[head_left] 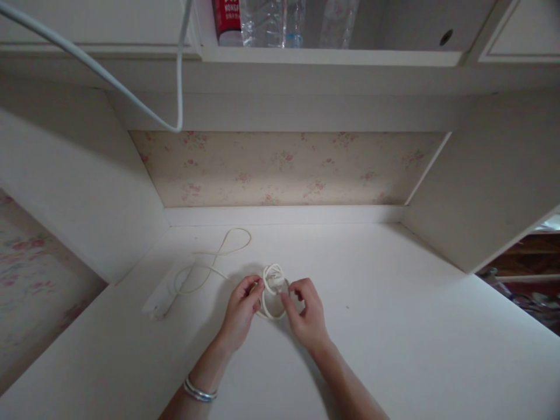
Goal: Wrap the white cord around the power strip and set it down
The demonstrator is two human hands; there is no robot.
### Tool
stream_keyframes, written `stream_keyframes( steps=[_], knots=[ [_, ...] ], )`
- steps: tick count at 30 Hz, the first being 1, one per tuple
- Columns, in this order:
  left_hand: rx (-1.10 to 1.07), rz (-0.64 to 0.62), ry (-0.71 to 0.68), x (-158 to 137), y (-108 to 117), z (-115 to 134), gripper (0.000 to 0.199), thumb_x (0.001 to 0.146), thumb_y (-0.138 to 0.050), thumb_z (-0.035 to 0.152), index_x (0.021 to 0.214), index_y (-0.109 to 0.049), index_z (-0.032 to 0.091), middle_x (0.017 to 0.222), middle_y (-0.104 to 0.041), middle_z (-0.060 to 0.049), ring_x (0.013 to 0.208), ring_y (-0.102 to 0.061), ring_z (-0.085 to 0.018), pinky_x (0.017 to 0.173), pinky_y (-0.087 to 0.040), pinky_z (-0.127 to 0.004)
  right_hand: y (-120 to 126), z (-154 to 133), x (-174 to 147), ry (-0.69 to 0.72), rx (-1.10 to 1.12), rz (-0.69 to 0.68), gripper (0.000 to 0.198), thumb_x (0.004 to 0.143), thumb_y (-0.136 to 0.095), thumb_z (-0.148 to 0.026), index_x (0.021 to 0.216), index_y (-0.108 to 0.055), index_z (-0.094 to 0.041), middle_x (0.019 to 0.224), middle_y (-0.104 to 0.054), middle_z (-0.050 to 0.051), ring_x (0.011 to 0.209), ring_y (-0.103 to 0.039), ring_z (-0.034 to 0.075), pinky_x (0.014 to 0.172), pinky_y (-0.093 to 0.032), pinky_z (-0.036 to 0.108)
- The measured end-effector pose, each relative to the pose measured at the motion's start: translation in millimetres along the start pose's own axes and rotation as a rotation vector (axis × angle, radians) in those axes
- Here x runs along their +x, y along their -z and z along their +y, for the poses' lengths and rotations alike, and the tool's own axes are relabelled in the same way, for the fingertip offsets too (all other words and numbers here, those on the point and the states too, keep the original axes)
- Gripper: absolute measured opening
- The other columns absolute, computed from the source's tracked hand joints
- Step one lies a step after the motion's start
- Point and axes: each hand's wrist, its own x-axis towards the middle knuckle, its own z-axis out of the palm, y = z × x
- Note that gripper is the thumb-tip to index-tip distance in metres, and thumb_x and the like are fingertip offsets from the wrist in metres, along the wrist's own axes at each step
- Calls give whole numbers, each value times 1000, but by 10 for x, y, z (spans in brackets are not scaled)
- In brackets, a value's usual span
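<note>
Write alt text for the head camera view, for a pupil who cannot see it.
A person's left hand and right hand hold a coil of white cord between them over a white desk. Looser loops of cord lie to the left, near a long white object. Floral wallpaper is behind; clear bottles stand on a shelf above.

pale cord (265, 279) in loose loops

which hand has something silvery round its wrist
The left hand: a silvery bracelet circles that wrist, while the right hand shows none.
</note>
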Motion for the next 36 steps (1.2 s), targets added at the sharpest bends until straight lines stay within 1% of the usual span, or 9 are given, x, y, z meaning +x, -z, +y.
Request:
stream_keyframes(
  steps=[3, 7, 10, 14, 19, 23, 28, 33, 36],
  knots=[
    [14, 16, 1, -8, -6, -38, 29, 77, -68, 41, 92, -59, 18, 67, -47, 6, 52, -34, -5, 48, -28, -18, -73, -46, -76, 60, -88, -130, 18, 75, -70, -31, 92, -68, -28, 85, -61, 6, 80, -52, 20, 76, -40, 31],
    [23, 31, 22, -9, -26, -55, 32, 75, -69, 42, 92, -56, 17, 65, -47, 5, 53, -37, -5, 46, -26, -18, -99, -39, -98, 13, -59, -142, 12, 81, -65, -31, 91, -70, -30, 80, -61, 6, 74, -51, 19, 76, -38, 31],
    [23, 25, 16, -4, -36, -37, 30, 77, -67, 42, 86, -57, 16, 64, -44, 6, 50, -32, -4, 44, -22, -18, -85, -29, -73, -42, -30, -66, 12, 84, -60, -34, 90, -68, -27, 79, -60, 5, 73, -51, 18, 70, -38, 29],
    [-61, 0, 55, -8, -22, -6, 30, 77, -68, 40, 74, -52, 15, 57, -31, 9, 46, -22, -3, 42, -17, -19, -81, 16, -3, -179, 3, 66, 22, 89, -53, -42, 83, -63, -23, 71, -57, 1, 67, -51, 16, 63, -37, 26],
    [-413, 6, 89, 20, 54, 86, 36, 78, -69, 38, 67, -42, 17, 53, -22, 11, 44, -18, -3, 42, -20, -19, -20, 153, 107, -401, 197, 187, 32, 87, -51, -51, 78, -59, -22, 57, -51, -4, 56, -47, 13, 55, -36, 24],
    [-552, 61, 39, 82, 114, 130, 27, 80, -67, 36, 75, -49, 17, 56, -31, 10, 45, -26, -3, 45, -27, -18, 44, 165, 175, -486, 428, 307, 30, 82, -59, -52, 77, -58, -22, 61, -55, -4, 58, -51, 12, 59, -40, 24],
    [-513, 103, 39, 116, 120, 84, 23, 75, -72, 30, 85, -56, 18, 64, -47, 6, 54, -45, -5, 54, -39, -20, 94, 62, 216, -530, 800, 232, 18, 78, -67, -39, 82, -60, -23, 69, -55, -4, 59, -53, 10, 61, -46, 24],
    [-414, 143, 0, 102, 106, 61, 25, 71, -74, 27, 89, -61, 17, 77, -60, 1, 69, -56, -9, 67, -46, -23, 133, 33, 243, -558, 960, 183, 16, 77, -67, -33, 87, -59, -24, 70, -49, -7, 42, -35, 4, 42, -34, 19],
    [-374, 165, 24, 107, 113, 45, 35, 68, -75, 23, 100, -61, 19, 83, -63, 1, 72, -59, -9, 72, -47, -25, 155, 31, 254, -574, 1022, 139, 16, 77, -67, -33, 87, -59, -24, 68, -48, -8, 39, -28, 2, 38, -29, 18]
  ],
)
